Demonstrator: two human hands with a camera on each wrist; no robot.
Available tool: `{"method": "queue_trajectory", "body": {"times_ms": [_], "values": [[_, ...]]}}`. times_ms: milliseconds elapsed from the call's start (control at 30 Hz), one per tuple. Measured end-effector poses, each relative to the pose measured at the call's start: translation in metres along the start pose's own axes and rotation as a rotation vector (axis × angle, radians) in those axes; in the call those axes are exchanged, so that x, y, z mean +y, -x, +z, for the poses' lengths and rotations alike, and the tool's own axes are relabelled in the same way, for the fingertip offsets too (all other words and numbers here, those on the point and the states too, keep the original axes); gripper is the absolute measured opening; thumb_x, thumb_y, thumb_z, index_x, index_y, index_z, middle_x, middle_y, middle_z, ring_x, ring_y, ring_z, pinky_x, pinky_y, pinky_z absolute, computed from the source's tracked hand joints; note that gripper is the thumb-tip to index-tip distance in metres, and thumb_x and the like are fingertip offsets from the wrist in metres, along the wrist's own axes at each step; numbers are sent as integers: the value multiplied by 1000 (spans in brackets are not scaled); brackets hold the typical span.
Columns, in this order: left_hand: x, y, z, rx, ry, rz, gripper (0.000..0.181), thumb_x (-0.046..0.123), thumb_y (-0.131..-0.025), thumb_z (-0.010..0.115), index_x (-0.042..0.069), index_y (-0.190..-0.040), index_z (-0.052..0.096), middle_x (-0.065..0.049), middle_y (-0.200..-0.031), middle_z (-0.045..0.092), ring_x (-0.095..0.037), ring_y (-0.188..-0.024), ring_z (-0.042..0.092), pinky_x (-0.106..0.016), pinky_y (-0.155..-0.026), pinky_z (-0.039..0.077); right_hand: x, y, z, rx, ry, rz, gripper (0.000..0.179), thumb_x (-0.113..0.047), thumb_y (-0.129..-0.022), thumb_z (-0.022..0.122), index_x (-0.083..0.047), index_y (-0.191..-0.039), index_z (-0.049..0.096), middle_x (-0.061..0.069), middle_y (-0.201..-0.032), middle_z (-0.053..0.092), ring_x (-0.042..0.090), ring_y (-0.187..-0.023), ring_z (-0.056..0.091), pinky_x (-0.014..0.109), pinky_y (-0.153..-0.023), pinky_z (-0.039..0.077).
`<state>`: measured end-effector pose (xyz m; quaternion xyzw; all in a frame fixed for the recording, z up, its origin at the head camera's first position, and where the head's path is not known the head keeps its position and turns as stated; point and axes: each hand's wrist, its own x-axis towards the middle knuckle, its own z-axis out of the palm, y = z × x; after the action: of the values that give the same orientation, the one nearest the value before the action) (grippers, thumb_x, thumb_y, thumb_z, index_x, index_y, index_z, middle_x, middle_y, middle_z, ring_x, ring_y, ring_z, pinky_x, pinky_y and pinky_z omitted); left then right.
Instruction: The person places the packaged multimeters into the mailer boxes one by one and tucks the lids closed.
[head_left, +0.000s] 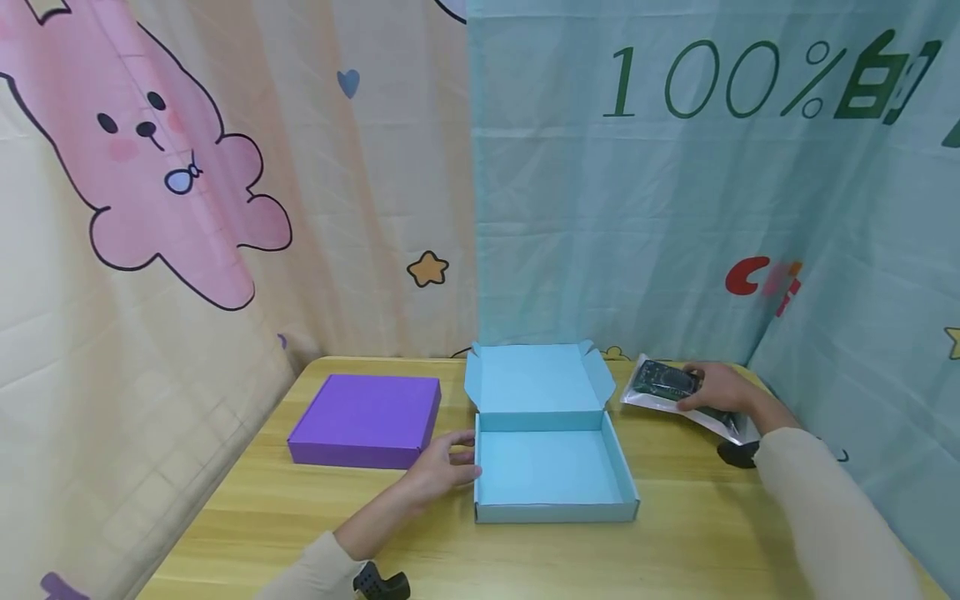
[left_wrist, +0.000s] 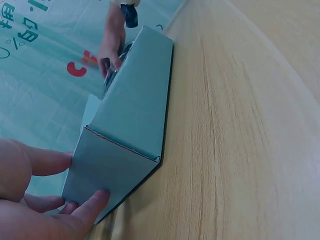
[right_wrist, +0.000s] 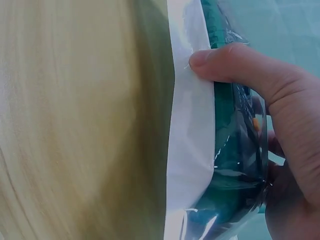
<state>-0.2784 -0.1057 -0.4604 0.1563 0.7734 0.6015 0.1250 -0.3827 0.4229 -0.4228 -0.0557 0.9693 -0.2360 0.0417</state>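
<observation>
An open light-blue cardboard box (head_left: 555,514) stands on the table with its lid raised at the back; its inside shows bare. My left hand (head_left: 444,467) is at the box's left side, and its fingertips touch the outer wall, as the left wrist view shows on the box side (left_wrist: 107,167). At the right, my right hand (head_left: 718,388) grips a clear plastic packet (head_left: 660,381) with a white edge and something dark green inside. In the right wrist view the thumb (right_wrist: 215,62) presses on the packet's white strip (right_wrist: 192,130); the other fingers are partly hidden behind it.
A closed purple box (head_left: 367,414) lies left of the blue one, close to my left forearm. Under the right wrist a black device (head_left: 738,454) shows, and another black piece (head_left: 382,581) is at the left wrist. Printed curtains stand behind the wooden table (head_left: 525,562).
</observation>
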Motion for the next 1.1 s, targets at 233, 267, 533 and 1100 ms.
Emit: {"method": "queue_trajectory", "body": {"times_ms": [233,267,533,1100], "values": [[0,1,1,-2,36,-1,66,-1,-96,71,-9,-153,38,-26,-148,44,-47,-134,48,-46,-102,53,-15,7,-16,34,-2,-62,101,-46,-80,87,18,-144,40,32,-127,53,43,-106,53,63,-93,49],[0,1,1,-2,37,0,66,-1,-95,71,-9,-153,38,-26,-148,44,-47,-134,48,-46,-102,53,-16,8,-18,38,2,-70,101,-46,-81,87,18,-144,40,32,-126,54,43,-105,53,63,-92,50],[-2,1,1,1,34,-4,67,0,-95,72,-9,-153,39,-26,-148,44,-46,-134,48,-46,-102,53,-26,14,-27,81,17,-106,98,-46,-81,87,17,-143,44,31,-125,56,40,-102,55,58,-87,52],[1,2,2,4,42,-19,67,0,-95,71,-7,-153,39,-25,-149,44,-47,-135,46,-46,-102,53,-83,14,-22,69,79,-267,89,-46,-78,88,8,-140,56,19,-121,63,31,-99,58,45,-82,51]]}}
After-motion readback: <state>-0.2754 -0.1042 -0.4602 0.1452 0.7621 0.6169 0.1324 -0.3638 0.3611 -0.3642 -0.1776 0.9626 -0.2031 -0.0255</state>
